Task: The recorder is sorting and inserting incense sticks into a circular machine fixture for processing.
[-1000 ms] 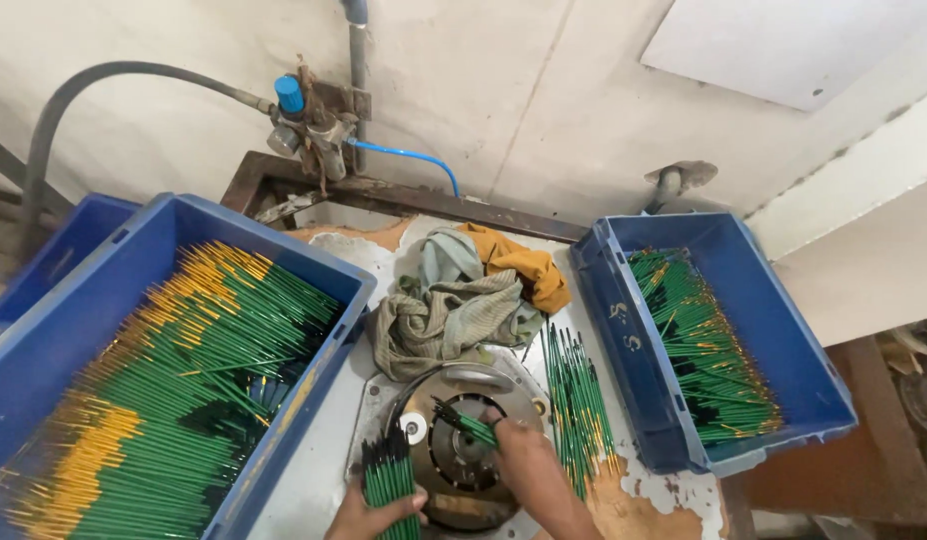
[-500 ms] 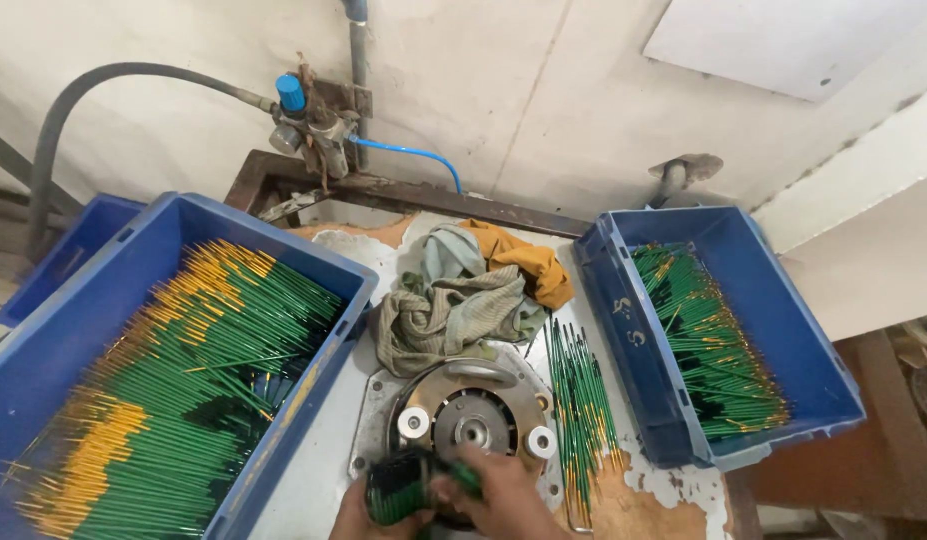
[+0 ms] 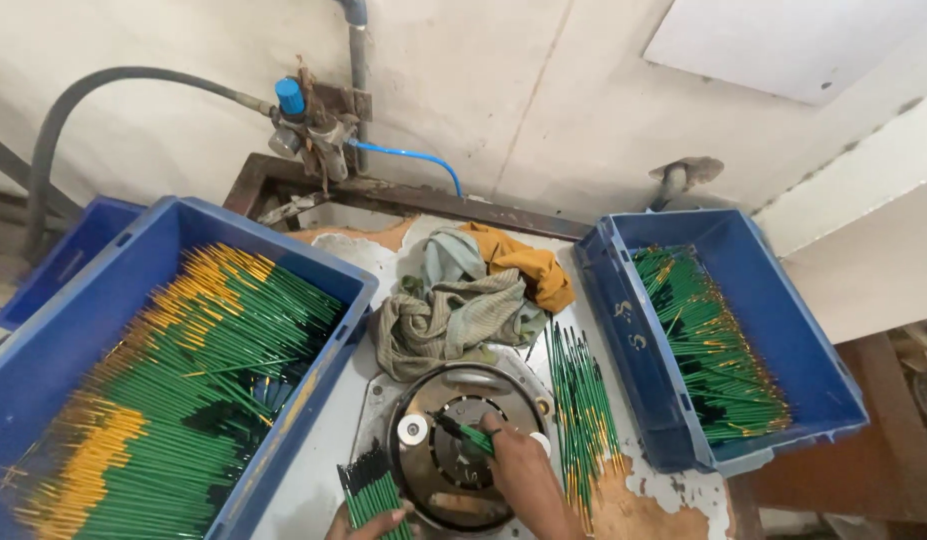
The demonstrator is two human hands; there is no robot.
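Green sticks, thin, many with yellow ends; stock spread over several places on a worn white table (image 3: 333, 450).

1. Large blue crate (image 3: 43, 370), at 9 o'clock of the round fixture: packed with green sticks (image 3: 183, 400), yellow ends massed toward its far-left side.
2. Smaller blue crate (image 3: 633, 330), at 3 o'clock: a thinner layer of sticks (image 3: 708, 345) along its floor.
3. Crumpled rags (image 3: 463, 300), grey-green and orange, at 12 o'clock of the fixture.
4. Round metal fixture (image 3: 453, 400), with a white roller (image 3: 413, 430) on its left rim.
5. Loose row of sticks (image 3: 581, 410) on the table, just right of the fixture.
6. Left hand (image 3: 368, 522), at 7 o'clock of the fixture, clenched round a bundle of sticks (image 3: 368, 488) whose tips point away from the person.
7. Right hand (image 3: 518, 465), over the fixture, fingertips pinching a single stick (image 3: 468, 435) that runs toward the centre from 4 o'clock.

Risk, as judged: the pinched stick looks slender enough to snap or jam if pressed in at a slant; fingertips sit close to the fixture's inner parts; the bundle could fan out if the left grip slackens.
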